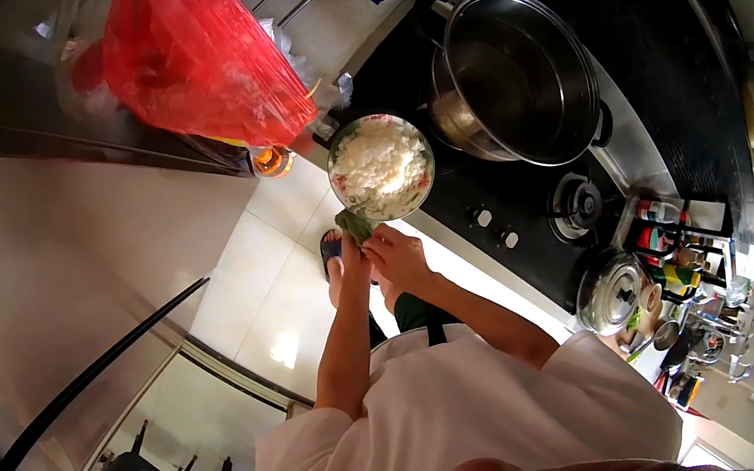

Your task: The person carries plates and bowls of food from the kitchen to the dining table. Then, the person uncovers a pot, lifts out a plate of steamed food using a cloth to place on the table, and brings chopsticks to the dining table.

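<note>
My left hand (353, 256) is closed around a dull green leaf-like bundle (355, 226), which looks like folded leaves. Right beside it, my right hand (398, 254) has its fingers bent against the lower end of the same bundle; how firmly each hand grips is partly hidden. Just beyond the bundle's upper end is a bowl (381, 167) of white rice-like grains, with red marks on its side. The bundle overlaps the bowl's near rim in view, and I cannot tell whether they touch.
A large steel pot (451, 112) stands on the black stove (478, 191), right of the bowl. Nearer are a bare burner (577, 205) and a glass lid (609, 290). Bottles and utensils crowd the right side. A red plastic bag (200, 62) hangs over the left counter's edge.
</note>
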### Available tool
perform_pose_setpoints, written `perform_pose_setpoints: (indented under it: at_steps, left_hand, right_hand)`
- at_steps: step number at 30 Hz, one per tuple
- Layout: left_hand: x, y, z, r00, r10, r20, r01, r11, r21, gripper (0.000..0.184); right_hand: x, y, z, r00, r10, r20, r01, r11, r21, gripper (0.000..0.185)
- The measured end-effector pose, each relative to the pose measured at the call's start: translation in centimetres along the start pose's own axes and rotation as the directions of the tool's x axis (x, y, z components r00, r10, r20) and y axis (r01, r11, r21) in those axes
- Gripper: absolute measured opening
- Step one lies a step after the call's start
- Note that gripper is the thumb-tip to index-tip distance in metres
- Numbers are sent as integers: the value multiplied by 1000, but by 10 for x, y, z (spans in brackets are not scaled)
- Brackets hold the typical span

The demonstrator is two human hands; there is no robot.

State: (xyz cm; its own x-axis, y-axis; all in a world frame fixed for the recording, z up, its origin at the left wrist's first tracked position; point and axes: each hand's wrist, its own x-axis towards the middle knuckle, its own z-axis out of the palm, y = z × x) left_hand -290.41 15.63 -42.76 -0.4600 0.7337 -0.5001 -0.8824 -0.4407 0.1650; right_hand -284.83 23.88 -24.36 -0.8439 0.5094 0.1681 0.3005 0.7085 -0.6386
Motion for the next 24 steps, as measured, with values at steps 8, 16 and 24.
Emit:
perform_pose_setpoints:
  at_steps: [8, 16, 24]
  left_hand:
    - [8, 3, 47, 961, 256, -105, -190, 886, 423, 22]
    - [7, 5, 24, 931, 269, -247, -146, 894, 424, 20]
    - [-5, 20, 43, 949, 117, -294, -17, 947, 320, 23]
  right_hand:
    - [1, 8, 4, 995, -14, 95, 25, 993, -112, 5]
    - [-7, 13, 9, 987, -61, 146, 82, 986, -145, 7]
    - [-11, 5, 5, 975, -111, 192, 134, 985, -108, 8]
